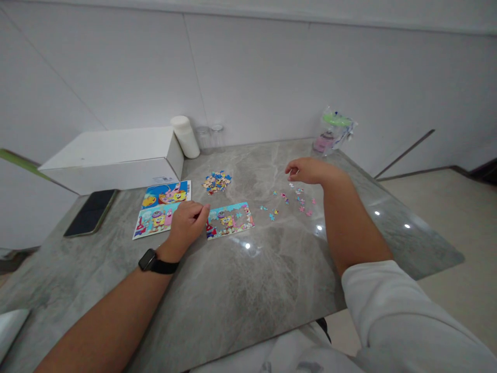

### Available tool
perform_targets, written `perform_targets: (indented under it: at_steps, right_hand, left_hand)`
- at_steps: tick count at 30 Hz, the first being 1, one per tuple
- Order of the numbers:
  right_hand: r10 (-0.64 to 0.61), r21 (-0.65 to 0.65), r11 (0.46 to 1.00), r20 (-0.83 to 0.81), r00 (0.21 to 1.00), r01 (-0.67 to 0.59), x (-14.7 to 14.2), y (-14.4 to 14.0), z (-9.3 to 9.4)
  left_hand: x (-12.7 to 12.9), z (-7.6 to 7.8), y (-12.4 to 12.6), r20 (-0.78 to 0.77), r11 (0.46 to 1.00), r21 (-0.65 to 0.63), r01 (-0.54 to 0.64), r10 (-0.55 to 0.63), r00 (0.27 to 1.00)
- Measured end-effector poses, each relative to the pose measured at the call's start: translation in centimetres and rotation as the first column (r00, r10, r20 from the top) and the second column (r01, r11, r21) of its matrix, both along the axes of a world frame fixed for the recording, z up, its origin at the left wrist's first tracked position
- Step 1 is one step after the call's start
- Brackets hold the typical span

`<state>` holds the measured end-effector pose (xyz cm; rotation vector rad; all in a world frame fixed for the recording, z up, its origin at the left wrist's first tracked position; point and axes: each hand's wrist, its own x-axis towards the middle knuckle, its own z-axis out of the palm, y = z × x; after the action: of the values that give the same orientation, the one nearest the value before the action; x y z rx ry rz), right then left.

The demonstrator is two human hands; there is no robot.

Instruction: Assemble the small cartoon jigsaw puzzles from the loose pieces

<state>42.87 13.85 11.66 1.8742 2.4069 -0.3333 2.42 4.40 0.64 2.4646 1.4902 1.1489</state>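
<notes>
Left hand (pixel 187 221) rests loosely curled on the bench (pixel 240 290), fingertips touching the puzzle board (pixel 230 220). Right hand (pixel 306 170) pinches over scattered puzzle pieces (pixel 289 201); whether it holds one, I cannot tell.

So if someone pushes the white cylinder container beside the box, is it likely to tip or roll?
The white cylinder container stands upright and looks tall for its base, so a high push would probably tip it. Once down, its round side would likely roll on the glossy table. The white box beside it might stop it leftward.

White box (pixel 116 158), phone (pixel 91 211), white cylinder (pixel 185 136), bottle (pixel 333 132)
</notes>
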Motion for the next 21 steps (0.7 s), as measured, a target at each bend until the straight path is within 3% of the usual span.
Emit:
perform_targets:
  at_steps: [11, 21]
  right_hand:
    - [-0.077, 0.01, 0.997, 0.066, 0.995, 0.076, 1.6, 0.7, -0.2]
    - [0.016, -0.233, 0.971, 0.287, 0.958, 0.054, -2.7, 1.6, -4.3]
  left_hand:
    - [0.1, -0.1, 0.2, 0.008, 1.0, -0.017, -0.002, 0.002, 1.0]
    - [0.1, 0.0, 0.2, 0.041, 1.0, -0.014, -0.012, 0.013, 0.999]
